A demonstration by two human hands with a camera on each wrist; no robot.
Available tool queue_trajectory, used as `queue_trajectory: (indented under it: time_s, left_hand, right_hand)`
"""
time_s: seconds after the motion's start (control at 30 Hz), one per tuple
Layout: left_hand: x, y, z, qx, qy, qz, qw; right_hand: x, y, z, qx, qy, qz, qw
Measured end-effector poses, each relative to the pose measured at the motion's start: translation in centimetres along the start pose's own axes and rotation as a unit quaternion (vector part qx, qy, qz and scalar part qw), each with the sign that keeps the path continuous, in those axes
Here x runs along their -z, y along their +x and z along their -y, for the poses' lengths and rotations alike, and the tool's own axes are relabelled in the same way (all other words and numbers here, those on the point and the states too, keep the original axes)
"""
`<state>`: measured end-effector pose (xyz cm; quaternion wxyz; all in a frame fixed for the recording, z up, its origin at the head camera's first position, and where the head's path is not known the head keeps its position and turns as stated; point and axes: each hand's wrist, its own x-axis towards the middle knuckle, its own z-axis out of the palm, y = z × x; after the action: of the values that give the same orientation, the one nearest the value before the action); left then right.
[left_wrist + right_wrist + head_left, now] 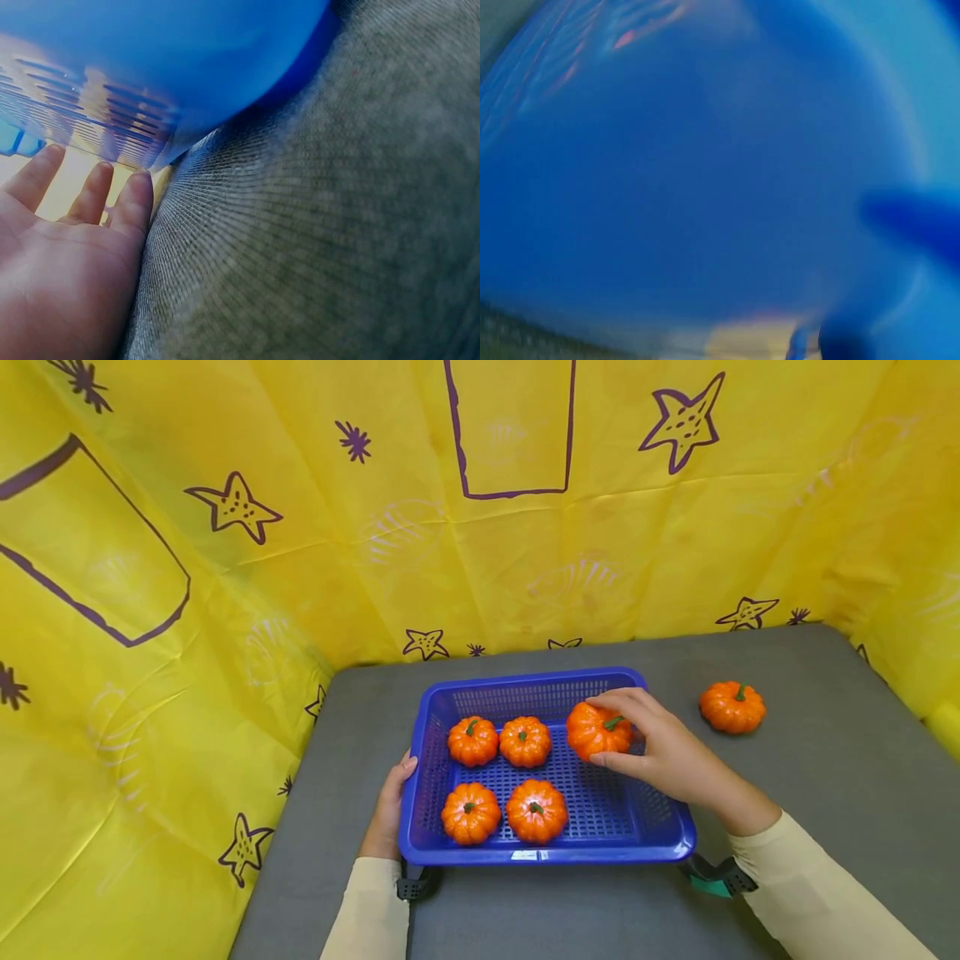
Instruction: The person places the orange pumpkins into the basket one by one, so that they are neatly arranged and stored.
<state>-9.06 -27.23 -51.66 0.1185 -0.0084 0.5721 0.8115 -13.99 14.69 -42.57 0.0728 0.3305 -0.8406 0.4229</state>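
A blue plastic basket [547,857] with slotted sides stands on the grey surface. My left hand [388,806] holds its left rim, thumb at the edge; in the left wrist view the fingers [135,199] reach up against the slotted outer wall. With thumb and fingers, my right hand [667,752] grips a small orange pumpkin [592,731] with a green stem, within the basket's right part. Inside, to the left, sit several like pumpkins: a back pair [472,742] and a front pair [537,812]. The right wrist view is mostly filled by the blurred basket wall [690,165], hiding the right hand.
Another orange pumpkin [732,707] lies on the grey cloth-covered table [817,760], right of the basket. A yellow curtain [510,560] with purple starfish drawings surrounds the table at the back and sides.
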Motion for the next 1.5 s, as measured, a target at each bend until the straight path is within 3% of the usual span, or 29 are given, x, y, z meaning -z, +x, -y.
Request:
queue_trajectory:
  time_s: [0.57,1.5]
  left_hand:
    - [0.5,0.4,0.2,-0.007,-0.003,0.005,1.0]
    - [0.2,0.4,0.3,-0.007,-0.016,0.007,0.9998]
  right_hand:
    - [1.9,2.3,-0.8,-0.021,-0.046,0.127,0.9906]
    - [-1.1,6.3,-3.8,-0.021,-0.079,0.154,0.9848]
